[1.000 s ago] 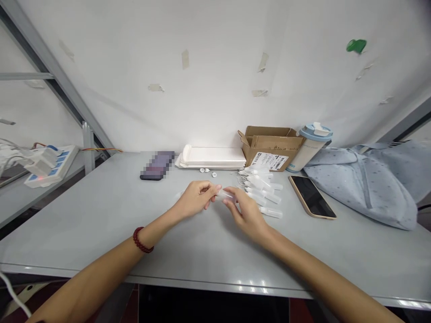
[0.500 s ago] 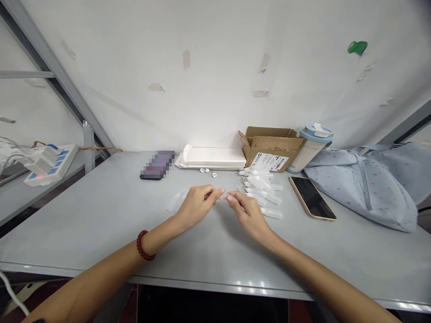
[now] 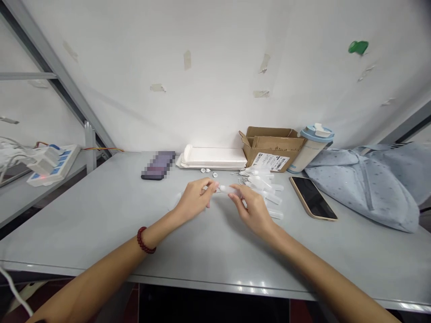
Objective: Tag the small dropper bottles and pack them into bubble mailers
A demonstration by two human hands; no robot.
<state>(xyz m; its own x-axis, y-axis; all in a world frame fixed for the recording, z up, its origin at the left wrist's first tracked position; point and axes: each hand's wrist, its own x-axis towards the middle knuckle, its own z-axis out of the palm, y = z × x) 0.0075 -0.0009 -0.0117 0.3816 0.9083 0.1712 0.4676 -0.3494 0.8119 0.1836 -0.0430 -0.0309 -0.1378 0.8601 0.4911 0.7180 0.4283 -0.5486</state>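
Note:
My right hand (image 3: 254,208) grips a small white translucent plastic tube (image 3: 226,189) between thumb and fingers, its narrow end pointing left. At that end, my left hand (image 3: 195,197) is closed in a pinch; what its fingertips hold is too small to make out. Just behind and beside my right hand lies a pile of similar white tubes (image 3: 261,181), several with thin cords at their left ends. Partly hidden by my left hand is a piece of clear plastic (image 3: 174,200). Small round white pieces (image 3: 214,175) lie beyond both hands.
At the back stand flat white boxes (image 3: 215,157), an open cardboard box (image 3: 272,148) and a blue-lidded cup (image 3: 311,148). A phone (image 3: 313,197) and light-blue cloth (image 3: 363,188) lie right. Another phone (image 3: 158,165) is back left, with a power strip (image 3: 55,166) beyond.
The white tube now shows between my hands, where only a small clear bit was visible before. My right fingers have shifted back along it, and my left hand has moved slightly left.

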